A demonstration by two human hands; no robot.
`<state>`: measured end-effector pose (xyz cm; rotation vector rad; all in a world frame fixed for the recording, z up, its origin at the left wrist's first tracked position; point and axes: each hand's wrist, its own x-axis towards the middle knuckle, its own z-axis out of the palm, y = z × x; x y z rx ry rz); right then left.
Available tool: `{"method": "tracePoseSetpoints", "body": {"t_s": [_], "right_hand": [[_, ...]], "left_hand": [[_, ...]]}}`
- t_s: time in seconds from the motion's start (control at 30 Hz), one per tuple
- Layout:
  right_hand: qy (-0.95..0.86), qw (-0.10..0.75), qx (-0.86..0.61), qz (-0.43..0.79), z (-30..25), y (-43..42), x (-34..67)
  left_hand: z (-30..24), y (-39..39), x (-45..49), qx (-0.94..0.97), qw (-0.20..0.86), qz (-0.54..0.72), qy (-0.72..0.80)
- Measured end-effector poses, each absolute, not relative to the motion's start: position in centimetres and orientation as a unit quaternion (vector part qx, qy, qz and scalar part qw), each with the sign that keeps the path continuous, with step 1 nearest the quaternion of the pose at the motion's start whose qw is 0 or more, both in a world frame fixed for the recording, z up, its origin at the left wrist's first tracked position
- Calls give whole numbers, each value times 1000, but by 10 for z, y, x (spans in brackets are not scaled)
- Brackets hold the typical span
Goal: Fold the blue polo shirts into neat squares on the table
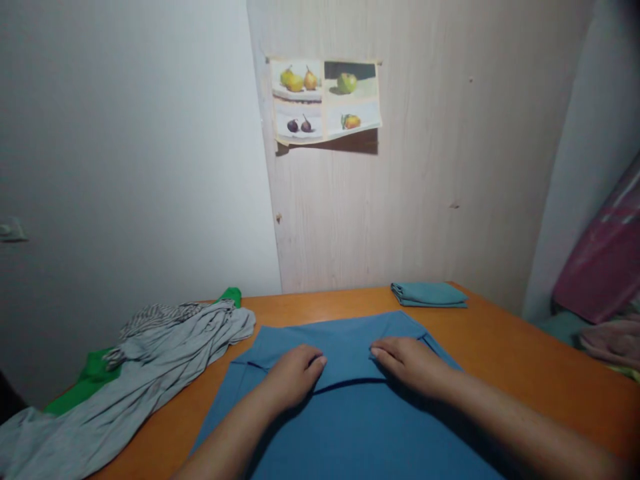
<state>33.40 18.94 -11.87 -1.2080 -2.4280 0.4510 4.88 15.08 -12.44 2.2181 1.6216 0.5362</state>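
A blue garment (345,420) lies spread on the orange table (525,360), with its far part folded toward me. My left hand (295,373) rests on the fold's edge, fingers curled and pressed onto the cloth. My right hand (407,360) lies on the same fold a little to the right, fingers together and bent down on the fabric. Both forearms reach in from the bottom of the view.
A loose heap of grey (150,367), striped (155,317) and green (90,377) clothes covers the table's left side. A small folded teal cloth (430,294) sits at the far edge. A fruit picture (325,99) hangs on the wooden panel. Pink fabric (605,267) lies at right.
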Motion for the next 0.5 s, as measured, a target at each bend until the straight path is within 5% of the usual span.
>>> {"method": "tracePoseSetpoints", "body": {"t_s": [0.3,0.5], "right_hand": [[-866,212,-439,109,-112,238,275],[-845,74,-517,113,-153,261,299]], "left_hand": [[-141,208,20,720,54,191,665],[-161,200,-3,667,10,63,743]]}}
